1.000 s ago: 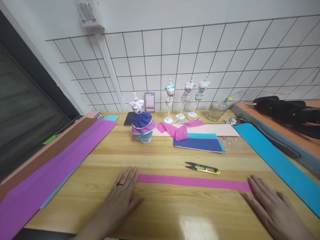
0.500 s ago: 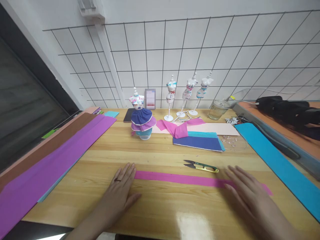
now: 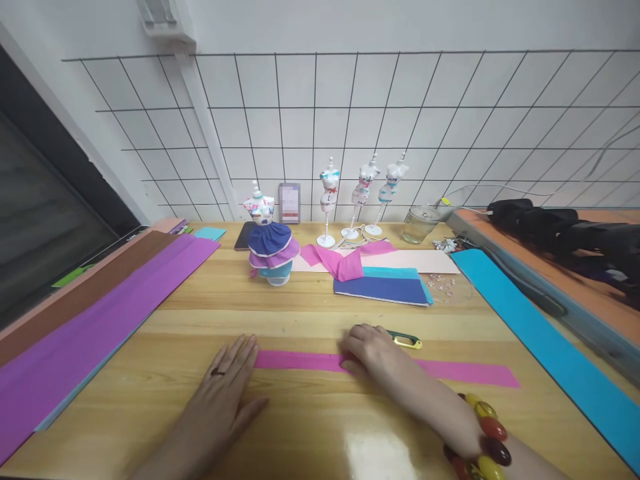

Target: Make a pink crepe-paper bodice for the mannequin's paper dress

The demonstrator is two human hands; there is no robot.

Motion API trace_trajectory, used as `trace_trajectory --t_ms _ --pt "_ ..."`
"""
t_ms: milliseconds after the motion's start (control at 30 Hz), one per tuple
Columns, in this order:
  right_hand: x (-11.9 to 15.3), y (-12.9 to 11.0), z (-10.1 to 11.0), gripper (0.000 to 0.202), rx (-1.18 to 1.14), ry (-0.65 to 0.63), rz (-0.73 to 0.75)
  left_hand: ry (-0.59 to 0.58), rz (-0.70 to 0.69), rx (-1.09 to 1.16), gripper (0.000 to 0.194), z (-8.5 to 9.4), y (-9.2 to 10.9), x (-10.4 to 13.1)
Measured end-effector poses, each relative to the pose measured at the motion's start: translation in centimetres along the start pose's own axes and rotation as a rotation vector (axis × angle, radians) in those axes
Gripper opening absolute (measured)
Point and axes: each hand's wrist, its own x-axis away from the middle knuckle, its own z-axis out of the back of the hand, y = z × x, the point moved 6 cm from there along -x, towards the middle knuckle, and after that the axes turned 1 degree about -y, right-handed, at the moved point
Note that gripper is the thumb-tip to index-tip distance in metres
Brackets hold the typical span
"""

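Where one magenta strip (image 3: 300,361) lies across the desk (image 3: 190,300), we see the left hand (image 3: 227,375) flat and outstretched at its left end and, well apart, the right hand (image 3: 371,349) curled over its middle; whether the latter grips it, we cannot tell. Beyond, we count one pair of snips (image 3: 409,341), partly hidden, and four dress forms (image 3: 329,181), one wearing a tiered skirt (image 3: 270,240).

Left of lower centre, the left hand (image 3: 225,388) lies palm down, fingers (image 3: 243,359) extended, thumb (image 3: 251,412) spread rightward; the left forearm (image 3: 183,440) slants to the bottom edge. At lower centre, the right hand (image 3: 371,350) arches, fingers bent, the right forearm (image 3: 430,402) stretching toward lower right.
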Motion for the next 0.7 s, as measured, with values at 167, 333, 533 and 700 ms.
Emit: trace_trajectory --t_ms 167,333,533,700 --pt "-0.7 0.2 -0.4 0.015 -0.082 -0.118 -0.010 0.014 0.003 0.005 0.081 0.3 0.1 -0.1" --pt "-0.9 0.6 -0.5 0.014 -0.113 -0.121 0.005 -0.008 0.002 -0.010 0.081 0.5 0.1 -0.2" --pt "-0.6 1.1 -0.6 0.018 -0.180 -0.143 -0.025 -0.019 -0.009 -0.033 0.081 0.7 0.1 -0.3" --pt "-0.4 1.6 -0.6 0.027 -0.236 -0.174 -0.041 -0.034 -0.016 -0.072 0.083 0.7 0.2 -0.3"
